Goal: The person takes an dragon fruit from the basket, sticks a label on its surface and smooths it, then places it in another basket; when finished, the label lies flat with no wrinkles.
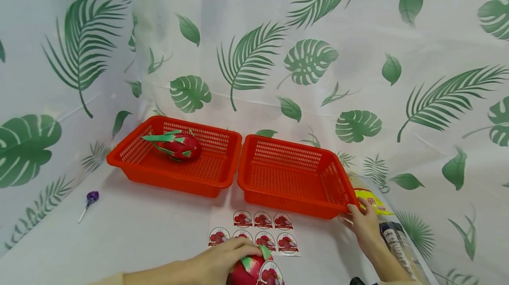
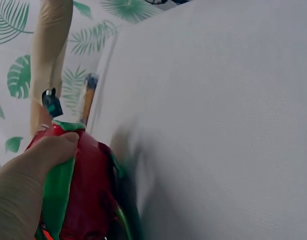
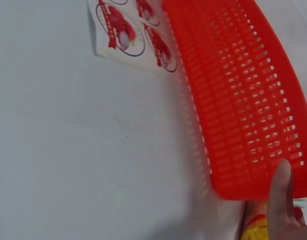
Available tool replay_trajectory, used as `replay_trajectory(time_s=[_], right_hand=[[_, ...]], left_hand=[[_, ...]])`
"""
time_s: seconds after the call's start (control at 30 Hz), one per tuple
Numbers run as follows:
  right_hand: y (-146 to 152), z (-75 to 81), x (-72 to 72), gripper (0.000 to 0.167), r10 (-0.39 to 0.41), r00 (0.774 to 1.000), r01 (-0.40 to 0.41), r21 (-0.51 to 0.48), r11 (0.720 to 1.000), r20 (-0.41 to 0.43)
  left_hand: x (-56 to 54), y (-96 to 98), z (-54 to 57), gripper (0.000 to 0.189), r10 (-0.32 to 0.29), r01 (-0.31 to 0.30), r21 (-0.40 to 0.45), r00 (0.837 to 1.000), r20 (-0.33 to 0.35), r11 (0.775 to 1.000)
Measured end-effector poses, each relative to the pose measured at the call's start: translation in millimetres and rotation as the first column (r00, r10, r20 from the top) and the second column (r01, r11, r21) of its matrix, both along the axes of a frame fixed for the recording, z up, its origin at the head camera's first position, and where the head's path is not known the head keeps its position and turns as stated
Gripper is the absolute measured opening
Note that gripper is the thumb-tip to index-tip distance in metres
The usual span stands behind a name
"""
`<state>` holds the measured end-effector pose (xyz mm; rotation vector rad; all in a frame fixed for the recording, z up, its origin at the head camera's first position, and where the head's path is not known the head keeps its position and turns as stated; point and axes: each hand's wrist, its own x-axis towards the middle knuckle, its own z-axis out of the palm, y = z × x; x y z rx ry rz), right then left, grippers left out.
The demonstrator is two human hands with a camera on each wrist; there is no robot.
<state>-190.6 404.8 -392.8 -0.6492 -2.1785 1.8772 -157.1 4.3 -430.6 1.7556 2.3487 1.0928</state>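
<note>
My left hand [image 1: 222, 260] holds a red dragon fruit [image 1: 243, 274] with green scales, low at the front of the table. A round sticker [image 1: 271, 272] sits on its side. In the left wrist view the thumb lies across the fruit [image 2: 91, 185]. With my right hand [image 1: 363, 223] I grip the near right corner of a red plastic basket [image 1: 294, 203], which holds nothing. In the right wrist view my thumb [image 3: 281, 185] lies against the basket's perforated wall [image 3: 238, 100]. A sheet of round dragon fruit stickers [image 1: 294, 253] lies between the left hand and that basket.
Left of it stands another red basket [image 1: 167, 183] with one dragon fruit [image 1: 180, 147] inside. A purple lollipop [image 1: 92, 197] lies at the table's left. Beside the right hand are a yellow package [image 1: 374, 201] and a dark-labelled package [image 1: 395, 241]. A leaf-patterned curtain [image 1: 246, 24] hangs behind.
</note>
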Motion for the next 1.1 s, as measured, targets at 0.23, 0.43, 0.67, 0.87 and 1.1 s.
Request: replay_trajectory(time_s=[0.23, 0.43, 0.67, 0.87, 1.1], right_hand=[[-1.0, -0.3, -3.2, 0.062, -0.001, 1.0, 0.001, -0.01, 1.0, -0.004], [1.7, -7.5, -8.7, 0.062, -0.002, 1.0, 0.002, 0.008, 1.0, -0.028], [-1.7, -6.6, -9.1, 0.063, 0.013, 1.0, -0.013, 0.021, 1.0, -0.024], [-3.7, -3.8, -6.2, 0.062, 0.043, 0.998, -0.043, -0.004, 0.999, -0.036], [12.1, -19.4, -13.3, 0.063, -0.018, 0.998, 0.018, -0.004, 1.0, -0.056]], left_hand=[[1.0, 1.8, -2.8, 0.067, 0.054, -0.054, 0.009, 0.998, 0.015, 0.998], [-3.1, 2.1, -2.4, 0.072, 0.081, -0.082, 0.052, 0.996, 0.032, 0.995], [-15.3, 4.1, 17.6, 0.078, 0.141, -0.146, 0.075, 0.987, 0.077, 0.986], [-26.8, 7.6, 36.0, 0.079, 0.131, -0.139, 0.093, 0.987, 0.091, 0.986], [-40.9, 15.5, 62.2, 0.077, 0.128, -0.139, 0.078, 0.983, 0.132, 0.987]])
